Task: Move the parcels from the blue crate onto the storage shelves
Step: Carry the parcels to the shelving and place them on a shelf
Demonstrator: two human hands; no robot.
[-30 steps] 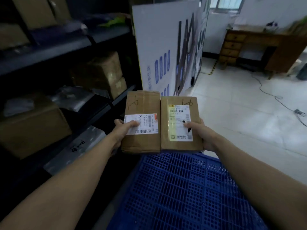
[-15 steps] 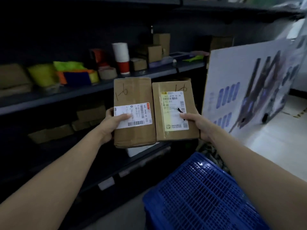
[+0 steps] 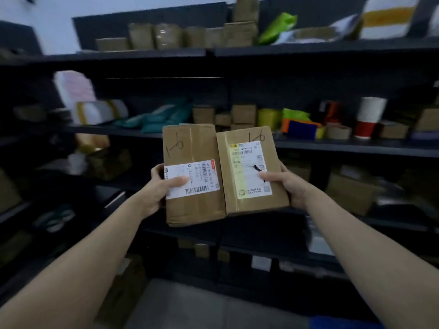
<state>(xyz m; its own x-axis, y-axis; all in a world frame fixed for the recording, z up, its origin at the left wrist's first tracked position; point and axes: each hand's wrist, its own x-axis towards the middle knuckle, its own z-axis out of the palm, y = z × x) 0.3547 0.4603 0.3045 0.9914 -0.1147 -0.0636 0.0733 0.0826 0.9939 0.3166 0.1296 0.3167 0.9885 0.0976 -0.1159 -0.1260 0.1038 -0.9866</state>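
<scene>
Two brown cardboard parcels, each marked "1-6", are held side by side in front of the dark storage shelves (image 3: 332,146). My left hand (image 3: 158,186) grips the left parcel (image 3: 190,143) at its left edge, thumb on its white label. My right hand (image 3: 288,184) grips the right parcel (image 3: 256,203) at its right edge, thumb on its yellow-white label. Only a corner of the blue crate (image 3: 342,322) shows at the bottom right.
The shelves hold several small boxes (image 3: 243,113), teal bags (image 3: 156,119), bright green and yellow packets (image 3: 294,115), a white-and-red roll (image 3: 368,117) and larger cartons (image 3: 351,193) lower down. Grey floor (image 3: 190,305) lies below the shelves.
My view has swung left from the crate and floor to face the shelves. Both parcels have stayed in my hands and have risen to mid-shelf height.
</scene>
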